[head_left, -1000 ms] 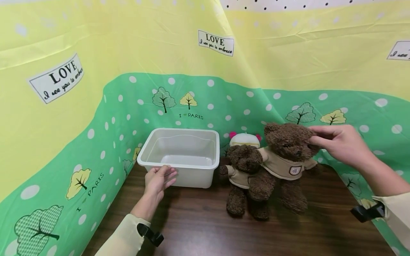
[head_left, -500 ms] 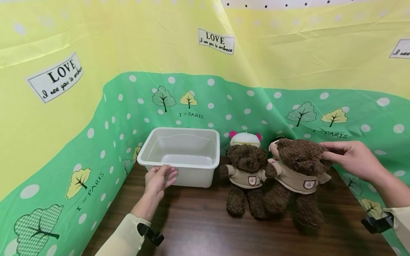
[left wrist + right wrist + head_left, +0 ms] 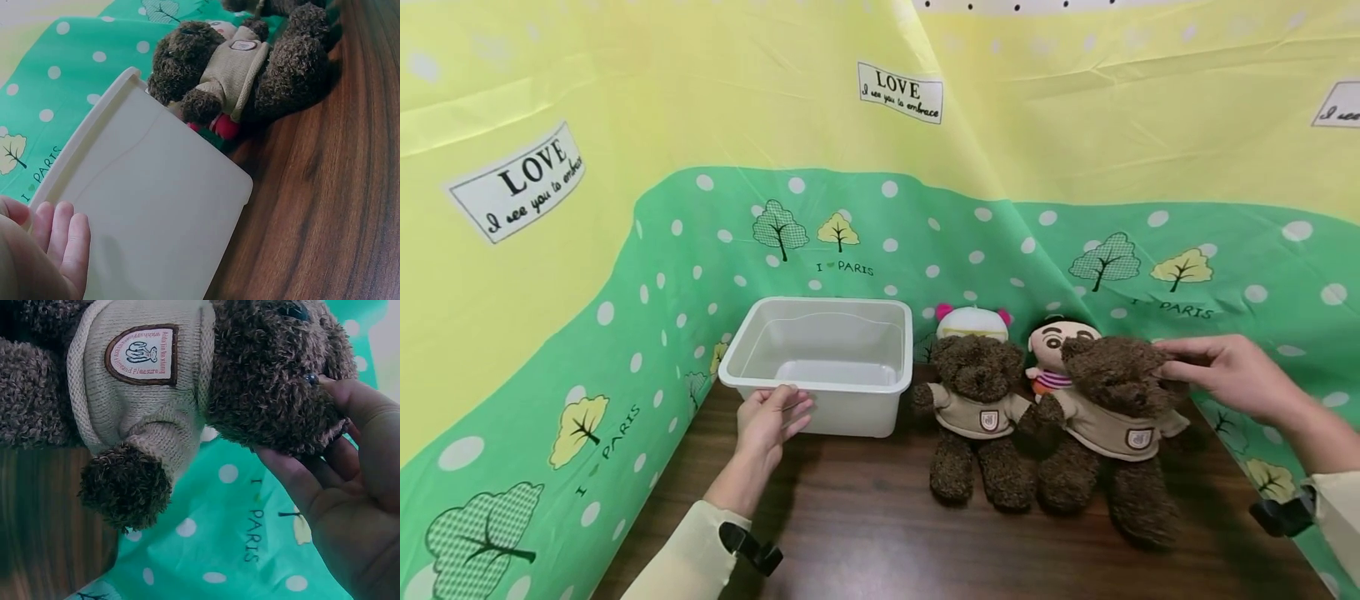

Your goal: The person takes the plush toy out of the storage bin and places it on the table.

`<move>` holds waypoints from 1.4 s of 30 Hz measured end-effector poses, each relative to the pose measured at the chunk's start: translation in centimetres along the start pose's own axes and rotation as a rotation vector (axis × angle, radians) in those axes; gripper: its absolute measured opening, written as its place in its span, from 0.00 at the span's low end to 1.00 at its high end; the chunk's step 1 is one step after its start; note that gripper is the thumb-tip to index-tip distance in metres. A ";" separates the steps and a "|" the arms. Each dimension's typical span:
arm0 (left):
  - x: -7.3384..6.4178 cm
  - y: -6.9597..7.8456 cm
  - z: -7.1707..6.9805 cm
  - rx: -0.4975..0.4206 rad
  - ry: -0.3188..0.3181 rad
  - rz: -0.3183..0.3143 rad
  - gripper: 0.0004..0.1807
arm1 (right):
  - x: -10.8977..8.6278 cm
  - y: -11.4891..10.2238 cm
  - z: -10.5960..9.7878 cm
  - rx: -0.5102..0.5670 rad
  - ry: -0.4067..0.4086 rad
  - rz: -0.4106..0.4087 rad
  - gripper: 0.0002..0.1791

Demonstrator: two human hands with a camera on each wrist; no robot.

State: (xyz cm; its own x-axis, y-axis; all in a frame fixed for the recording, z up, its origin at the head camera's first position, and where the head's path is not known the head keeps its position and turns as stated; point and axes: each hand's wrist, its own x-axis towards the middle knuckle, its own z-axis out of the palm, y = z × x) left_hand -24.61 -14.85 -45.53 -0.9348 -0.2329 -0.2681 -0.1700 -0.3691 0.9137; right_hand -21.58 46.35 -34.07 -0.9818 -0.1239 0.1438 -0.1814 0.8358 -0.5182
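A pale plastic bin [image 3: 842, 412] stands at the back left of the dark wooden table. My left hand [image 3: 767, 427] pinches its front rim between thumb and fingers. To the right, my right hand [image 3: 1232, 375] grips the head of a brown teddy bear [image 3: 1123, 425] in a beige sweater; in the right wrist view the thumb lies by its eye [image 3: 311, 380]. A second teddy bear [image 3: 977, 417], dressed alike, sits between the bin and the held bear. Whether the held bear's feet touch the table cannot be told.
Behind the bears sit a white-headed doll [image 3: 972, 321] with pink ears and a doll with thick eyebrows [image 3: 1048, 342], both partly hidden. A green and yellow printed cloth [image 3: 865, 225] closes off the back and sides. Brown tabletop [image 3: 880, 533] lies in front.
The right hand has carried its teddy bear rightward and lower, away from the other bear. The thick-browed doll behind has come into view. My left hand stays on the bin's rim.
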 end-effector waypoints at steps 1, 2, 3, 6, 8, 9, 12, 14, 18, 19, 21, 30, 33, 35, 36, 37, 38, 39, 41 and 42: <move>0.0 0.0 0.0 0.001 -0.001 0.001 0.12 | 0.2 0.1 0.2 0.000 -0.010 -0.006 0.27; 0.0 0.0 0.0 0.001 -0.001 0.000 0.12 | 0.4 0.3 0.4 0.000 -0.019 -0.010 0.27; 0.0 0.0 -0.1 0.001 -0.001 0.000 0.12 | 0.6 0.3 0.7 -0.005 -0.025 -0.018 0.27; 0.1 0.0 -0.1 0.002 0.001 -0.004 0.12 | 1.2 0.4 1.6 -0.016 -0.037 -0.027 0.26; 0.1 0.0 -0.1 0.003 0.003 -0.006 0.12 | 1.5 0.5 2.2 -0.012 -0.041 -0.029 0.26; 0.1 -0.1 -0.1 0.003 0.004 -0.006 0.12 | 1.6 0.5 2.4 -0.012 -0.043 -0.033 0.26; 0.1 -0.1 -0.1 0.001 0.002 -0.006 0.13 | 1.7 0.7 3.1 0.002 -0.052 -0.031 0.26; 0.1 -0.2 0.0 0.002 0.004 -0.004 0.13 | 1.7 0.9 3.6 0.006 -0.053 -0.034 0.27; -0.1 -0.1 -0.1 0.006 0.004 -0.002 0.13 | 1.8 1.6 4.4 -0.031 -0.052 -0.060 0.26; -0.1 0.0 -0.1 0.007 0.004 0.000 0.13 | 1.8 1.8 4.5 -0.030 -0.051 -0.066 0.26; -0.2 0.0 -0.1 0.009 0.006 0.001 0.13 | 1.8 2.1 4.8 -0.028 -0.051 -0.069 0.26; -0.1 0.0 -0.1 0.013 0.012 0.004 0.13 | 1.9 2.6 5.9 0.011 -0.031 0.015 0.34; -0.1 0.0 -0.1 0.017 0.005 0.003 0.13 | 2.0 2.4 6.1 0.034 -0.034 0.038 0.36; -0.2 0.0 -0.2 0.018 0.003 0.001 0.13 | 2.0 2.3 6.1 0.032 -0.030 0.046 0.36; -0.2 0.0 -0.2 0.017 0.001 0.000 0.13 | 2.0 2.3 6.1 0.032 -0.032 0.050 0.37; -0.2 0.0 -0.2 0.016 -0.001 0.000 0.13 | 2.0 2.3 6.2 0.033 -0.035 0.053 0.37; -0.2 0.0 -0.2 0.013 -0.002 0.000 0.13 | 2.1 2.3 6.2 0.033 -0.039 0.056 0.38; -0.2 0.0 -0.2 0.011 -0.003 0.001 0.13 | 2.1 2.3 6.2 0.033 -0.041 0.057 0.38; -0.2 0.0 -0.3 0.005 -0.004 0.004 0.13 | 2.1 2.4 6.3 0.034 -0.046 0.060 0.39; -0.2 0.0 -0.3 0.003 -0.005 0.005 0.13 | 2.1 2.4 6.3 0.035 -0.047 0.061 0.39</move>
State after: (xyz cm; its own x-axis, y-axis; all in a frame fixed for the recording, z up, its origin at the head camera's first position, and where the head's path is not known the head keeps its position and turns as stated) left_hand -24.36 -15.03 -45.61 -0.9372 -0.2304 -0.2620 -0.1663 -0.3652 0.9160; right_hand -24.42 44.71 -40.33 -0.9925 -0.0990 0.0722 -0.1225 0.8235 -0.5539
